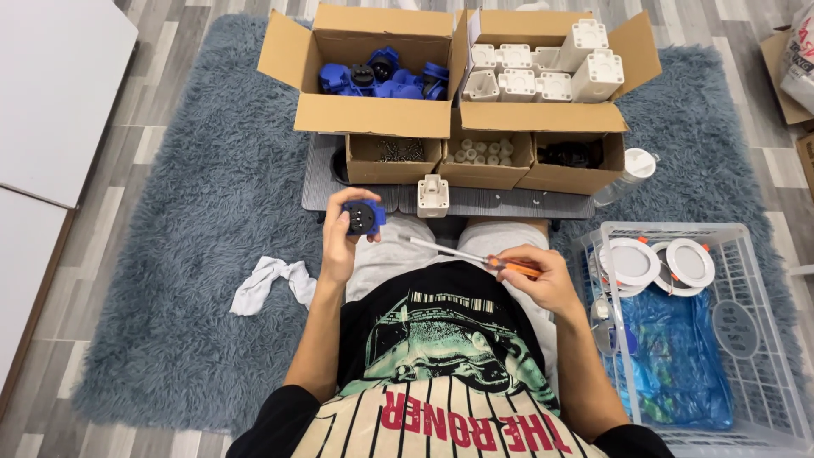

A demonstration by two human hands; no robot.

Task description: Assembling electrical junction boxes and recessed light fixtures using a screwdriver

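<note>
**Blue part held in left hand, screwdriver in right**

Blue part [363, 218], with a black centre, was held above the lap, the left hand [343, 242] closing its fingers [349, 200] around it. The right hand [538, 276] gripped the orange handle of a screwdriver [475, 258], fingers wrapped shut, with the shaft pointing toward the blue part but apart from it. A white block [432, 195] stood on the grey tray [509, 202] in front of the cardboard boxes [373, 114]. A white basket [763, 356] sat to the right.
</note>
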